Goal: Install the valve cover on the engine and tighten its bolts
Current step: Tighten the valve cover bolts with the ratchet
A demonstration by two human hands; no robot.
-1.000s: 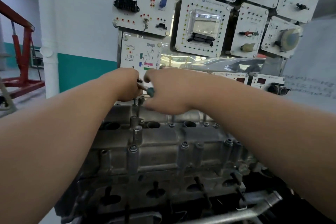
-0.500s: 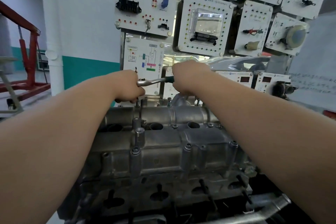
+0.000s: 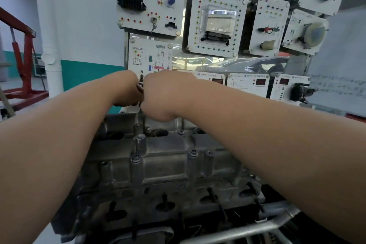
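Valve cover (image 3: 168, 162) sits on the engine (image 3: 158, 204), its long axis running left to right across your view. Your left hand (image 3: 126, 90) and right hand (image 3: 166, 95) are butted knuckle to knuckle above its far-left edge. Both are curled tight round a tool (image 3: 140, 86), of which only a sliver of dark metal shows between the fists (your fingers face away from the camera, so how they lie on it cannot be read).

The working point lies straight below the grip, at the cover's far rim. From that I judge the tool's axis to be near upright.

Judgement: you are tightening a bolt in the far row.

On the near row a left bolt head (image 3: 136, 158) and a right bolt head (image 3: 193, 153) show; your right hand is nearer the second.

Keep the tool plumb over the bolt, or it may ride off.
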